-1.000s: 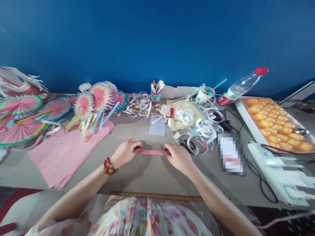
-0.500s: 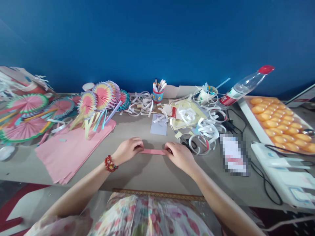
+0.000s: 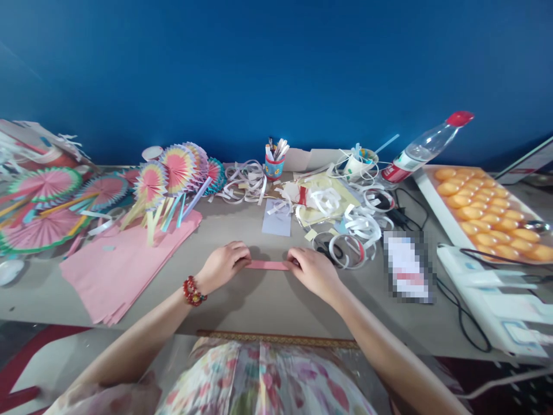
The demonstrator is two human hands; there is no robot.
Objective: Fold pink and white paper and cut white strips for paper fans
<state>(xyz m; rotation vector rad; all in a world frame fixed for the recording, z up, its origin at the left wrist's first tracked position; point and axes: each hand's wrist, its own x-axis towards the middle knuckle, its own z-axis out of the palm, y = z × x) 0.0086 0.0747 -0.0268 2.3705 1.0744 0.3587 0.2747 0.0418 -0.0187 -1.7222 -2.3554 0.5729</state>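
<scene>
A narrow pink paper strip (image 3: 268,265) stretches level between my two hands, just above or on the grey table; I cannot tell which. Its left end is pinched by my left hand (image 3: 225,264), which has a red beaded bracelet (image 3: 193,291) at the wrist. My right hand (image 3: 311,271) grips the other end between thumb and fingers. Both ends of the strip are hidden by the fingers. Left of my hands lies a stack of pink paper sheets (image 3: 125,265). A pale lilac sheet (image 3: 276,219) lies beyond the strip.
Folded paper fans (image 3: 178,172) fill the back left. A pen cup (image 3: 274,168) stands near the blue wall. White paper strips (image 3: 363,225) are heaped at the right, near a tilted plastic bottle (image 3: 421,151), an orange bubbled panel (image 3: 488,207), a power strip (image 3: 496,305) and black cables.
Both hands keep their hold on the pink strip, nearly still. The view has shifted slightly, so things on the right appear a little further left.
</scene>
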